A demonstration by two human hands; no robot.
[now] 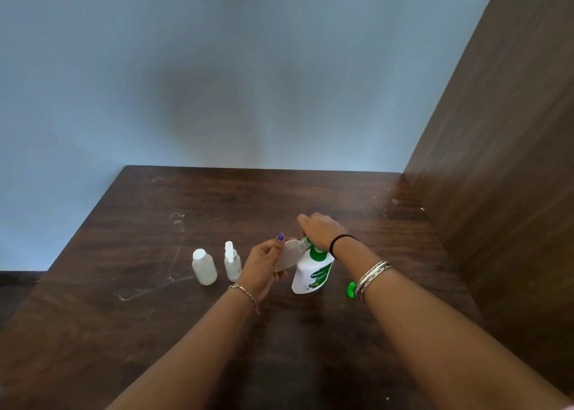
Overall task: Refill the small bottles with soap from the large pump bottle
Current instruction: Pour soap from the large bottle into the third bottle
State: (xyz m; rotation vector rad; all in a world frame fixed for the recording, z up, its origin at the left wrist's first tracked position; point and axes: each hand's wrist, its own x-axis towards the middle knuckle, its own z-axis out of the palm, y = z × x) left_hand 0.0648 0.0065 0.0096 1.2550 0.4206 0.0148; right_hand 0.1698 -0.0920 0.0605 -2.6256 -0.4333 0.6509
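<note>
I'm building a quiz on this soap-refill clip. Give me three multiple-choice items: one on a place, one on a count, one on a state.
1. Where does the small green cap lie?
A. right of the pump bottle
B. between the two standing bottles
C. at the table's far edge

2. How many small bottles stand on the table unheld?
A. one
B. two
C. four

3. How is the small bottle in the left hand held?
A. upright
B. upside down
C. tilted, mouth toward the pump

Key: 1 A, it lies right of the pump bottle, by the right forearm. 2 B, a capped bottle and a spray bottle. 3 C, it leans toward the nozzle under the right hand.
</note>
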